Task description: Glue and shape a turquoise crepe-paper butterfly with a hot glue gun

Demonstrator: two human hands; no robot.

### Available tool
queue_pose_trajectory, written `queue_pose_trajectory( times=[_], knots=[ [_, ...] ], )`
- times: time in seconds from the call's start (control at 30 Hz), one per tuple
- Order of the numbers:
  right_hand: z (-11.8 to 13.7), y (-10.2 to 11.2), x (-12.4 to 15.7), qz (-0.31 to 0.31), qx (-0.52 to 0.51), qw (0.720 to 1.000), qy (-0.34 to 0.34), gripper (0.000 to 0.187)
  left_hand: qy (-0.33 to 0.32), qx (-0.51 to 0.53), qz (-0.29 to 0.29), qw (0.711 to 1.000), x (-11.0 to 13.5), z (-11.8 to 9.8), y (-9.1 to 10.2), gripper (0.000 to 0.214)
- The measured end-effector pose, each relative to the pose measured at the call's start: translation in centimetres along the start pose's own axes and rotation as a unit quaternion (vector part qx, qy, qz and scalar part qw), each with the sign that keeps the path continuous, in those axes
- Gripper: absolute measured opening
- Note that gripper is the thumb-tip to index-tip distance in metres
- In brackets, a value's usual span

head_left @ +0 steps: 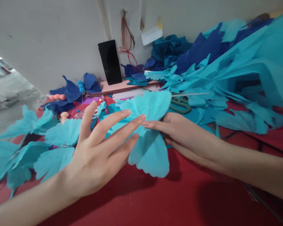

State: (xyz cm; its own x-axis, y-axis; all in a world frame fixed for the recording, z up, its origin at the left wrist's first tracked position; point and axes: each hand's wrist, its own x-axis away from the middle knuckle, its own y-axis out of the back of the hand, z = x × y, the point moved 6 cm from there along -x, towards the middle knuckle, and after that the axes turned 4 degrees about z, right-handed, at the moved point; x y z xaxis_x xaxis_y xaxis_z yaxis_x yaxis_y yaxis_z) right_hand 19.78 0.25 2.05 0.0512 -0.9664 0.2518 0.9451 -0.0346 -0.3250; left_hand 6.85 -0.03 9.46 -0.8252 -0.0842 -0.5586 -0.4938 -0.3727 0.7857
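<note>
A light turquoise crepe-paper butterfly (153, 150) with scalloped, pleated wings hangs over the red table in the middle of the view. My right hand (186, 131) pinches it at its gathered centre, thumb on top and the other fingers partly hidden behind the wings. From the left, my left hand (101, 144) reaches across it with fingers stretched out and spread. One of its fingertips lies at the butterfly's centre beside my right thumb. My left thumb cannot be made out behind the hand.
Several turquoise butterflies (63, 135) lie at left, near a dark blue butterfly (79, 88) and beads (58, 97). A black phone (110, 62) leans on the wall. Green-handled scissors (180, 105) and heaped turquoise crepe paper (226, 75) are at right on the red table (141, 201).
</note>
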Motion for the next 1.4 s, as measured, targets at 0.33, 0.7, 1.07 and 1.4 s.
queue_pose_trajectory(
  times=[0.33, 0.7, 1.07, 1.4],
  knots=[
    [-0.6, -1.5, 0.5, 0.027, -0.101, 0.994, 0.014, 0.027, -0.042, 0.001, -0.010, 0.999, -0.1, -1.2, 0.1, 0.019],
    [-1.3, -1.7, 0.9, 0.043, -0.133, 0.990, -0.019, 0.028, -0.013, 0.022, 0.007, 1.000, 0.2, -0.5, 0.1, 0.013],
    [-2.1, -1.4, 0.7, 0.009, -0.024, 0.997, -0.071, 0.014, -0.010, 0.004, -0.005, 1.000, -0.1, -0.5, 0.2, 0.015],
    [-1.7, -1.0, 0.5, -0.015, -0.021, 0.999, -0.046, 0.020, -0.009, 0.053, 0.017, 0.998, 0.1, 0.1, -0.1, 0.017]
  ],
)
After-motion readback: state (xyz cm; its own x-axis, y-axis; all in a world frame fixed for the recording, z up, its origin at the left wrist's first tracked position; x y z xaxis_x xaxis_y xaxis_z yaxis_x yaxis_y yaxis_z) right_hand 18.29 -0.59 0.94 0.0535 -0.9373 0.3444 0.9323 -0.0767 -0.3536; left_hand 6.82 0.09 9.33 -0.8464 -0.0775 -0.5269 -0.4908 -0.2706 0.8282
